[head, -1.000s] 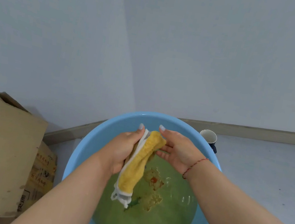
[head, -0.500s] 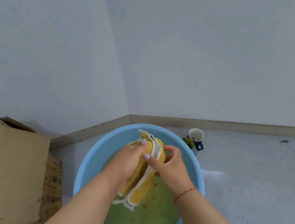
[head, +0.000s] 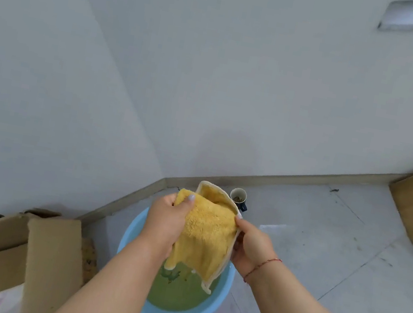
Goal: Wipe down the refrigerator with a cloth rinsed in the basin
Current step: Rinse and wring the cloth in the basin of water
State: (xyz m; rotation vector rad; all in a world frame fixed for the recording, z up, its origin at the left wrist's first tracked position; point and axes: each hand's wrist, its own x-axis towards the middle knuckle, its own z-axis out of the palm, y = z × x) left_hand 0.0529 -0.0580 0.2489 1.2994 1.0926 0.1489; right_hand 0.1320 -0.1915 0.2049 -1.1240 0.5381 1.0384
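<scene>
Both hands grasp the yellow cloth (head: 204,234), held spread above the blue basin (head: 218,302): left hand (head: 166,221) grips its top-left corner, right hand (head: 250,242) pinches its right edge. Basin sits on the floor holding greenish water, a cardboard box (head: 16,255) to its left and a mug (head: 238,198) behind it.

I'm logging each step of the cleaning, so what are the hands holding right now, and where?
The yellow terry cloth: the left hand grips its upper left corner, the right hand pinches its white-trimmed right edge.

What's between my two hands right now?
In the head view, the yellow cloth hangs between the left hand and right hand, above the blue basin.
</scene>
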